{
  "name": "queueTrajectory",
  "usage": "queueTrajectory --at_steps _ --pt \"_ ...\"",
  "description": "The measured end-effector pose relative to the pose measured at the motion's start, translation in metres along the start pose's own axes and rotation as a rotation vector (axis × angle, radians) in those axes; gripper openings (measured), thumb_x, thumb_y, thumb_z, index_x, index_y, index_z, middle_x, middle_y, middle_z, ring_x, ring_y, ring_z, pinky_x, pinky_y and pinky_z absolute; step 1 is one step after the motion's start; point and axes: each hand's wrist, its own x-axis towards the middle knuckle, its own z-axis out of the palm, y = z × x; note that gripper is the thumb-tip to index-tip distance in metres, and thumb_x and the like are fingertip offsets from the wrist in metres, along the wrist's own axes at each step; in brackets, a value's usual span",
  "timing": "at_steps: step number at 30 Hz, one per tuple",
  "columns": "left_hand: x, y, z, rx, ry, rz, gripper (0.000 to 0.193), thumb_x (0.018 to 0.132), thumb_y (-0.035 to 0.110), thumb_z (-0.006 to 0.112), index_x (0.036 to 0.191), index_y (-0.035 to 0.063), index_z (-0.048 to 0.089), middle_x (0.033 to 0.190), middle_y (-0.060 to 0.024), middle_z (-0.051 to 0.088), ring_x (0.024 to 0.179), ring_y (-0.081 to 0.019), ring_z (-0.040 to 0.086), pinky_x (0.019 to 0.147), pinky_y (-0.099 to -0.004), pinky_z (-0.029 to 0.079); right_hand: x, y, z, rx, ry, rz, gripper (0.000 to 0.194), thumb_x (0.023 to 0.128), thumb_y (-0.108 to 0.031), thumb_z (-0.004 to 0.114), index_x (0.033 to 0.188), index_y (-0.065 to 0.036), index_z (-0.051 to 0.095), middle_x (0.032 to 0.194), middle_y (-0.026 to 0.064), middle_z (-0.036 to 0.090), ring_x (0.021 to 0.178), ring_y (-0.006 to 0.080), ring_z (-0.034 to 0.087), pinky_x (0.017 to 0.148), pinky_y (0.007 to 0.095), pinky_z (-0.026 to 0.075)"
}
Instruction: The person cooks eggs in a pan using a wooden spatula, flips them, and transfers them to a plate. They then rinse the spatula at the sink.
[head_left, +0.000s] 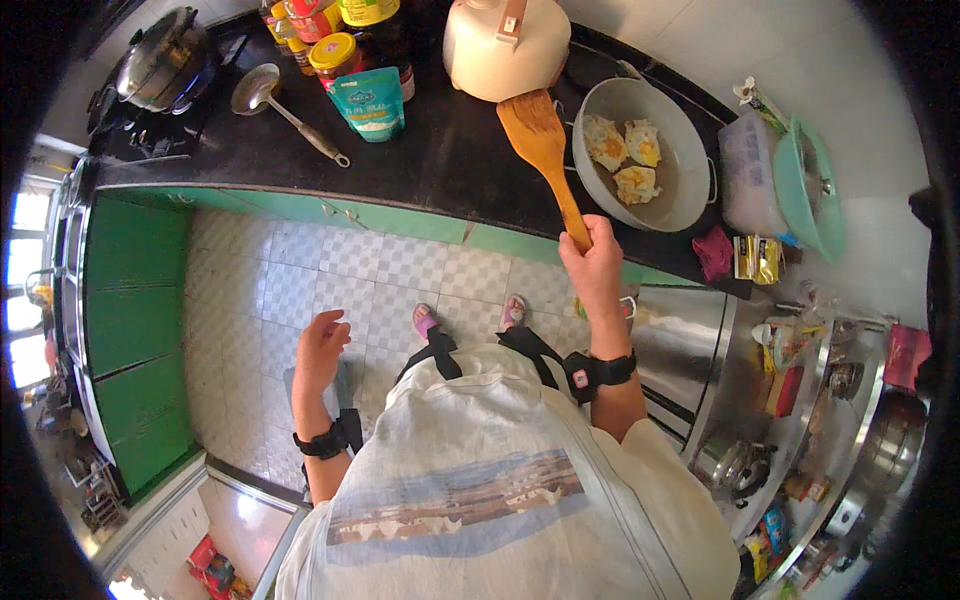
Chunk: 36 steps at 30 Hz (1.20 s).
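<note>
A wooden spatula (538, 142) is held by its handle end in my right hand (594, 259), at the front edge of the black countertop (450, 150); its blade points away from me and looks browned. To its right sits a wide grey metal pan (686, 180) with two handles, holding fried eggs (636, 184). Just beyond the blade stands a cream-coloured kettle (495, 56). Over the tiled floor hangs my left hand (321, 349), empty, with its fingers loosely curled and apart. A metal ladle (281, 112) lies on the counter, left of a teal pouch (369, 105).
A lidded pot (166, 64) sits on the stove at far left. Jars and bottles (334, 56) stand behind the pouch. Right of the pan are a plastic container (746, 176), a green basin (810, 195) and a pink cloth (712, 253). Metal shelves (810, 420) hold cookware at right.
</note>
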Motion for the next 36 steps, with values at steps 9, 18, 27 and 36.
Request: queueTrajectory --at_steps 9,18,27,36 --pt "0.036 0.012 -0.015 0.026 -0.118 0.065 0.034 0.095 0.014 0.06 0.125 -0.0001 0.062 0.096 -0.0076 0.068 0.084 -0.0159 0.068 0.069 -0.0285 0.053 -0.013 0.007 -0.029 1.542 -0.436 0.562 0.039 0.103 -0.034 0.047 0.123 -0.003 0.059 0.062 -0.0033 0.042 0.041 0.0059 0.03 0.038 0.0217 0.026" --pt "0.04 0.035 0.01 0.083 -0.168 0.052 0.034 0.094 0.015 0.062 0.124 -0.0005 0.062 0.092 -0.0075 0.069 0.083 -0.0145 0.068 0.068 -0.0283 0.053 -0.012 0.025 -0.058 1.326 -0.186 0.465 0.032 0.1 -0.03 0.052 0.118 -0.004 0.06 0.065 -0.0025 0.047 0.045 0.0045 0.035 0.041 0.0211 0.028" --pt "0.04 0.07 0.059 0.094 -0.161 0.039 0.033 0.094 0.014 0.062 0.124 -0.0008 0.062 0.092 -0.0082 0.069 0.082 -0.0146 0.066 0.068 -0.0288 0.052 0.004 0.036 -0.074 0.402 -0.073 0.205 0.026 0.084 -0.013 0.075 0.101 -0.002 0.058 0.079 0.0021 0.06 0.07 0.0099 0.053 0.062 0.0289 0.047" --pt "0.016 0.067 0.086 0.166 -0.059 0.015 0.036 0.093 0.017 0.062 0.125 -0.0001 0.062 0.094 -0.0091 0.07 0.08 -0.0164 0.068 0.067 -0.0294 0.053 0.06 0.035 -0.061 0.488 -0.04 0.084 0.025 0.087 -0.009 0.072 0.108 -0.003 0.059 0.079 -0.0028 0.055 0.067 0.0029 0.045 0.058 0.0219 0.039"
